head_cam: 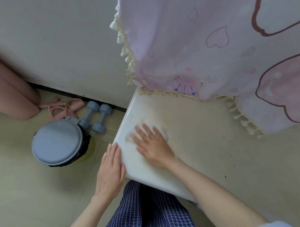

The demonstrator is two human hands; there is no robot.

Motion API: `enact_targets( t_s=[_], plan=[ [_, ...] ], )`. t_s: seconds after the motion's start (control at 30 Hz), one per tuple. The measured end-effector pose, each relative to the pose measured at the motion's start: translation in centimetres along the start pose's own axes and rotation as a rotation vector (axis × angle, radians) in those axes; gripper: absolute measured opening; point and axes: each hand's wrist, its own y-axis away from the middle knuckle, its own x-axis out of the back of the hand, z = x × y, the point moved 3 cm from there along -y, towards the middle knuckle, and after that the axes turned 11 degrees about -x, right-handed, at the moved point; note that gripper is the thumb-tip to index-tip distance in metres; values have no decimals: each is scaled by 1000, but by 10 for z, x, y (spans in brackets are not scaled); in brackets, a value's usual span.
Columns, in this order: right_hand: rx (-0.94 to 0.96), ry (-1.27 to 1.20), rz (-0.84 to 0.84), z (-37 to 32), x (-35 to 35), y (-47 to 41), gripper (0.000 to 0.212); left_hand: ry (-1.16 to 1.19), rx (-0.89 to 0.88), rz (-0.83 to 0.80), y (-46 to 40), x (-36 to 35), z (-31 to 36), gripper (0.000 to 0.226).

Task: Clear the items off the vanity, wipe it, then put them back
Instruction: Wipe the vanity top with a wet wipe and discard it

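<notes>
The white vanity top [216,142] fills the right half of the view, with yellowish stains and a few dark specks. My right hand [153,145] lies flat near its left corner, fingers spread, pressing a thin pale wipe [162,131] onto the surface; the hand and the wipe are blurred by motion. My left hand [110,168] rests flat against the vanity's left edge, fingers together, holding nothing. No other items stand on the visible part of the top.
A pink and lilac curtain [221,37] with cream tassels hangs over the back of the vanity. On the floor to the left stand a bin with a grey lid [57,142], two blue dumbbells [97,114] and a pink skipping rope [60,108].
</notes>
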Motion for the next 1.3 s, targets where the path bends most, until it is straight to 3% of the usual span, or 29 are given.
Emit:
enact_targets(
  t_s=[0.13,0.23,0.33,0.4,0.5,0.67,0.83,0.93,1.0,1.1,1.3],
  plan=[
    [134,-45,-79,29,-18,67,54,-5,7,-6,5,-2,-3,58],
    [-6,16,-29,81,-9,72,53,-6,12,0,4,0,0,60],
    [-176,-29,21,111,14,39,67,-2,11,3,5,0,0,62],
    [-238,-65,60,109,30,7,72,-8,12,15,5,-1,-1,61],
    [-257,-59,41,73,38,-39,58,25,13,56,5,-2,-1,61],
    [43,41,7,-10,8,-30,53,184,78,89,9,2,1,62],
    [211,1,-46,15,-18,56,50,238,101,106,15,5,4,59],
    [20,22,15,76,-12,71,46,194,100,88,15,2,3,58],
    [-168,8,44,120,2,77,53,152,87,75,16,1,4,60],
    [-304,-44,49,162,13,82,62,95,58,48,15,-1,6,61],
    [-398,-49,130,122,2,68,63,103,76,67,16,0,9,62]
  ],
)
